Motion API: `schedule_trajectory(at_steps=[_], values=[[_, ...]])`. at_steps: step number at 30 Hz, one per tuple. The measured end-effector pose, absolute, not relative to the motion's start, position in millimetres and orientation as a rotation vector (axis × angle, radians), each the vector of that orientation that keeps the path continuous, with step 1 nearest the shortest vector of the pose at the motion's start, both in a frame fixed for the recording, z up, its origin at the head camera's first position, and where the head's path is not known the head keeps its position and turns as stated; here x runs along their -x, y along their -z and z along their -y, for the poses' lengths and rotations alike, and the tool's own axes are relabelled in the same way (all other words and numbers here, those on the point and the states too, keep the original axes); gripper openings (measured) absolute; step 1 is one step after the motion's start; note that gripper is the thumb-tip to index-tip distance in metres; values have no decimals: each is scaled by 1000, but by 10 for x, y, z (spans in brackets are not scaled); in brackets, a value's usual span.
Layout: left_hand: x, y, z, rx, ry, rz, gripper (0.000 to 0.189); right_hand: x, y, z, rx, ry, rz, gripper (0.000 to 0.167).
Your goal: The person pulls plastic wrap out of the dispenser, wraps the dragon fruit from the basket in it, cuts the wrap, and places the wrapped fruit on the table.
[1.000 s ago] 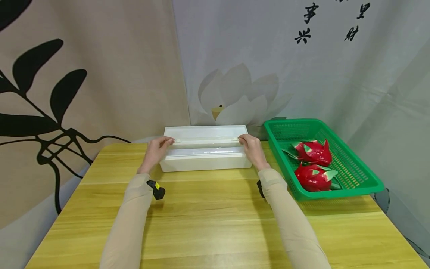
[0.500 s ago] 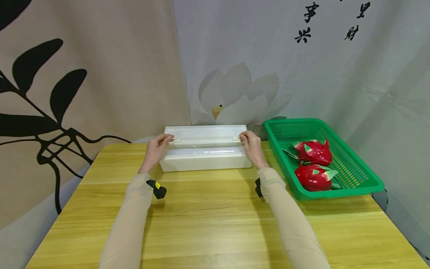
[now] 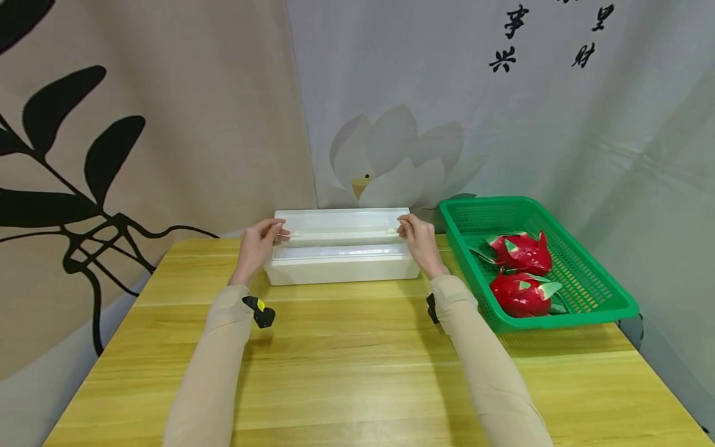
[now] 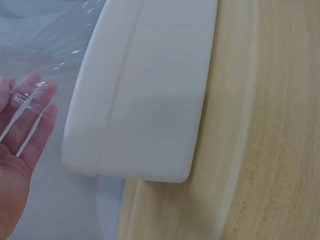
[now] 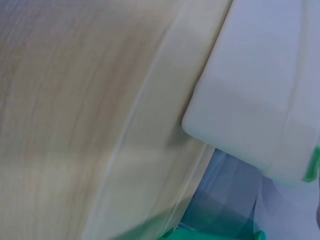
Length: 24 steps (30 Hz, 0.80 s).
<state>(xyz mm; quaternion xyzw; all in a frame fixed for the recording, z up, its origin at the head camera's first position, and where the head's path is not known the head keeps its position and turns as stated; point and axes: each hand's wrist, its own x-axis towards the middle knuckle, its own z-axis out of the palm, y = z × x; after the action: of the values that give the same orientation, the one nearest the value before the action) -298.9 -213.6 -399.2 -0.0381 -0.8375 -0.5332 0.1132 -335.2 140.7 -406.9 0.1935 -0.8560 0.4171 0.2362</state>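
A white cling film dispenser box (image 3: 342, 270) stands at the far side of the table, its lid (image 3: 342, 218) raised at the back. Clear cling film (image 4: 60, 42) shows beside the box in the left wrist view. At the box's left end, my left hand (image 3: 257, 248) pinches an edge of that film between thumb and fingers. My right hand (image 3: 422, 246), at the right end, has thumb and fingertips together at the film's other side. The right wrist view shows the box's end, with the fingers out of sight. Film between the hands is hard to make out.
To the right stands a green plastic basket (image 3: 592, 320) holding two red dragon fruits, one (image 3: 522, 253) behind the other (image 3: 519, 295). Behind the wooden table (image 3: 346, 366) hangs a printed curtain (image 3: 391, 74), close to the box.
My left hand has shifted slightly left and up, its forefinger lifting a little. My right hand has risen slightly. The box and basket stay in place.
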Motion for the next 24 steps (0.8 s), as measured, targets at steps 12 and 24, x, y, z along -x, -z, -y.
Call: schedule_trajectory(at_steps=[12, 24], values=[[2987, 3924, 2161, 145, 1535, 2440, 39, 3319, 3978, -1415, -529, -1196, 2335, 19], [2999, 3853, 2144, 132, 1535, 2371, 36, 3303, 3883, -1405, -496, -1234, 2308, 21]])
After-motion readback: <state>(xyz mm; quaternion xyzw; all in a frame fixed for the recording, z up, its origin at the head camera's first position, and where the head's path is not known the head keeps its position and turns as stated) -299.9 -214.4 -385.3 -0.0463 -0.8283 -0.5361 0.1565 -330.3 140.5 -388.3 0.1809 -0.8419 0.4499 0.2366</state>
